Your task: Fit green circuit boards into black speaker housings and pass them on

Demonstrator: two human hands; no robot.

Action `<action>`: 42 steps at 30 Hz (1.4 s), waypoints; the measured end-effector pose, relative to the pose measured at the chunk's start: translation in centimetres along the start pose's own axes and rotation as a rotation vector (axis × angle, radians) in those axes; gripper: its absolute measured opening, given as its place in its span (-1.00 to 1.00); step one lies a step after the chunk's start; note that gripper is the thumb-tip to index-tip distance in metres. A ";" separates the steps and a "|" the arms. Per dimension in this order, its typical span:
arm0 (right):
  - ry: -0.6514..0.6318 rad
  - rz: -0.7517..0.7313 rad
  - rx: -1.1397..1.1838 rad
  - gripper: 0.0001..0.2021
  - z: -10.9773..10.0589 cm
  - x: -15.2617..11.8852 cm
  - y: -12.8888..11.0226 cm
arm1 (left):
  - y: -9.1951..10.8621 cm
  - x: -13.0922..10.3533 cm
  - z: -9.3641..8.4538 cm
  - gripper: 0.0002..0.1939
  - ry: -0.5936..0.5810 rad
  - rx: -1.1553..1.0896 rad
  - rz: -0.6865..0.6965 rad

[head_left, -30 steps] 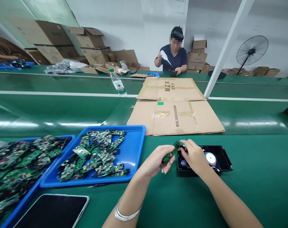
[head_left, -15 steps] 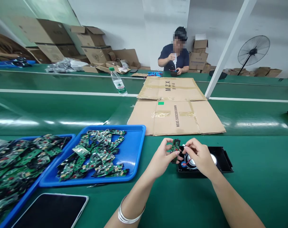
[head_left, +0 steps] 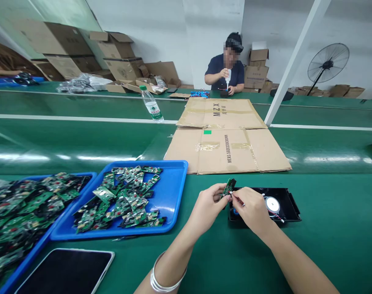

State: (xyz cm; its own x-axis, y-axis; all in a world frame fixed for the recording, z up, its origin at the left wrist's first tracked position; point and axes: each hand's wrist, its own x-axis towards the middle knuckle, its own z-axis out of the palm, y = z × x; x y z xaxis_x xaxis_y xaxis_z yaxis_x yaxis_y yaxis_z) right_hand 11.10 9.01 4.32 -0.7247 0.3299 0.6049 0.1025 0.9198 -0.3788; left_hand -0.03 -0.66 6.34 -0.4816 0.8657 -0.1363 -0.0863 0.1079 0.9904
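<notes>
A small green circuit board (head_left: 227,188) is pinched, tilted, in my left hand (head_left: 208,204). My right hand (head_left: 253,208) is closed, thumb and finger pinching a small white wire connector (head_left: 230,193) against the board's face. Whether the connector sits in a socket I cannot tell. Beneath and behind my right hand lies a black plastic housing (head_left: 288,204), its open side up. In it show a round silver-white speaker (head_left: 272,205) and a loose wire with a white plug (head_left: 281,220). My right hand hides the housing's left part.
To the left stands a blue tray (head_left: 170,204) of circuit boards, with a second heaped tray (head_left: 23,261) beyond it. A tablet (head_left: 66,271) lies in front. Flattened cardboard (head_left: 228,151) and a water bottle (head_left: 152,105) are ahead. Across the tables a person (head_left: 225,67) holds a white bottle.
My right hand has moved slightly left, bringing the connector from beside the board onto it. My left hand has turned the board to a steeper tilt. More of the speaker side shows.
</notes>
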 end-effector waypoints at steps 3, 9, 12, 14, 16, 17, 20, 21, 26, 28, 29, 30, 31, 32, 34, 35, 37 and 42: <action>0.005 0.013 -0.002 -0.74 0.0 -0.1 0.0 | 0.5 0.0 -0.2 -0.76 -0.042 -0.015 0.003; 0.015 -0.005 -0.004 -0.76 -0.1 0.0 0.0 | 0.6 0.2 -0.8 -0.74 -0.083 0.086 0.056; 0.018 -0.037 -0.018 -0.76 -0.2 0.1 0.0 | 0.4 0.3 -0.9 -0.75 -0.078 0.035 0.033; 0.034 -0.044 -0.028 -0.76 -0.2 0.1 0.0 | 0.3 0.3 -0.8 -0.76 -0.055 0.008 0.036; 0.060 -0.041 -0.016 -0.76 -0.1 0.1 -0.1 | 0.2 0.3 -0.8 -0.78 -0.034 0.005 0.061; 0.074 -0.037 -0.004 -0.77 -0.1 0.1 -0.1 | 0.2 0.3 -0.7 -0.78 -0.029 0.014 0.079; 0.112 -0.043 0.026 -0.80 0.1 -0.1 -0.1 | 0.0 0.2 -0.8 -0.77 -0.029 0.075 0.131; 0.120 -0.052 0.024 -0.82 0.2 -0.1 0.0 | -0.1 0.2 -0.9 -0.76 -0.034 0.097 0.147; 0.136 -0.095 0.003 -0.82 0.9 -0.3 0.4 | -0.5 0.3 -1.3 -0.74 -0.079 0.202 0.227; 0.125 -0.097 0.011 -0.79 1.3 -0.3 0.5 | -0.5 0.4 -1.5 -0.74 -0.085 0.236 0.228; 0.119 -0.095 0.014 -0.79 1.3 -0.3 0.5 | -0.5 0.5 -1.5 -0.74 -0.091 0.229 0.218; 0.108 -0.087 0.014 -0.78 1.2 -0.1 0.5 | -0.5 0.6 -1.6 -0.74 -0.100 0.203 0.202; 0.090 -0.073 0.015 -0.78 0.8 0.0 0.4 | -0.5 0.6 -1.6 -0.75 -0.114 0.164 0.181; 0.049 -0.058 0.021 -0.79 0.2 0.2 0.3 | -0.4 0.7 -1.7 -0.75 -0.134 0.121 0.157; -0.096 -0.019 0.049 -0.86 -1.8 0.6 0.3 | -0.1 0.6 -1.8 -0.75 -0.177 0.047 0.107; -0.179 0.005 0.070 -0.90 -3.0 0.6 0.4 | 0.2 0.5 -1.9 -0.71 -0.194 0.025 0.077; -0.254 0.119 0.098 -0.85 -5.6 0.2 1.2 | 0.8 0.1 -2.0 -0.61 -0.211 0.010 0.004; -0.306 0.470 -0.026 -0.80 -9.6 -3.7 4.9 | 1.8 -0.7 -1.7 -0.49 -0.395 -0.046 -0.211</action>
State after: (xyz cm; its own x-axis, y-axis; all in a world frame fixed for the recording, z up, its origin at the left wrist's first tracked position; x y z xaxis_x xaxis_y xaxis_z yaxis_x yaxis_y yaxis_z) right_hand 20.79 14.36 6.92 -0.7614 0.6324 0.1424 0.4764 0.6949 -0.5387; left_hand -1.33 -1.89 8.19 -0.0799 0.9484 -0.3069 -0.1898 0.2877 0.9387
